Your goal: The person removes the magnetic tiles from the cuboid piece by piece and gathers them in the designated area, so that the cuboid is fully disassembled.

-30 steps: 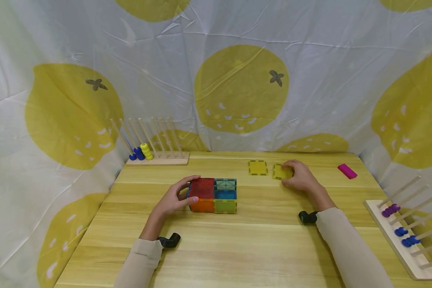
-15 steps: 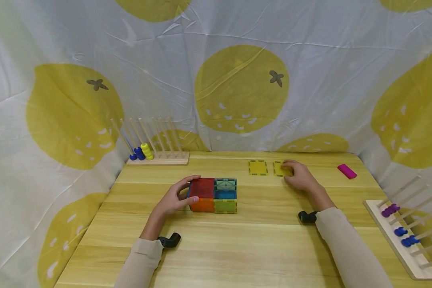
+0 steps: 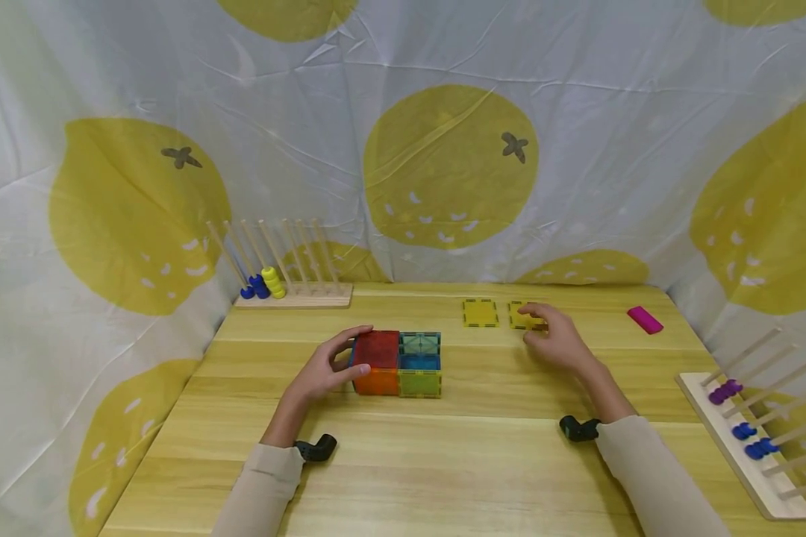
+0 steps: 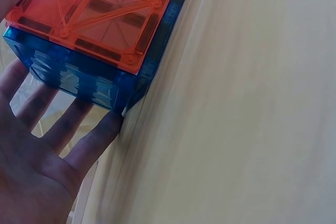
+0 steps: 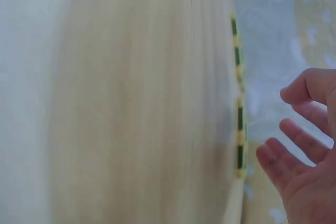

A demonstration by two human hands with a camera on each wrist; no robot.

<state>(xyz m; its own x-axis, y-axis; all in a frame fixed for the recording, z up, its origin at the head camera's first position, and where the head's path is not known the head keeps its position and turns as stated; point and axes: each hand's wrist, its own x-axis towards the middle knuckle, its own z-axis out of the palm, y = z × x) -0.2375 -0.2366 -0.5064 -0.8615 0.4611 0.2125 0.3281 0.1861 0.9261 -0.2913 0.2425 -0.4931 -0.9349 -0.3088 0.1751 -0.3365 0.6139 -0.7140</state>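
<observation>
Near mid-table, hub of the clock face: a box of coloured tiles (image 3: 398,364), gripped at 9 o'clock by the left hand (image 3: 321,374), thumb in front, fingers behind. Toward 2 o'clock, over one yellow tile (image 3: 518,321): the right hand (image 3: 559,341), fingers loosely bent and apart, nothing pinched. Possible mishaps: from too firm a squeeze, a sprung joint in the box; from a brush of a fingertip, a slide of that flat tile into the other yellow tile (image 3: 480,313), just beside. Below, a wood-grain table (image 3: 443,462). At 10 o'clock, a peg rack (image 3: 316,301); near 3, a pink block (image 3: 645,320); just past 3, a second peg rack (image 3: 734,453). Behind and beside, wrinkled fruit-print cloth (image 3: 289,104).
</observation>
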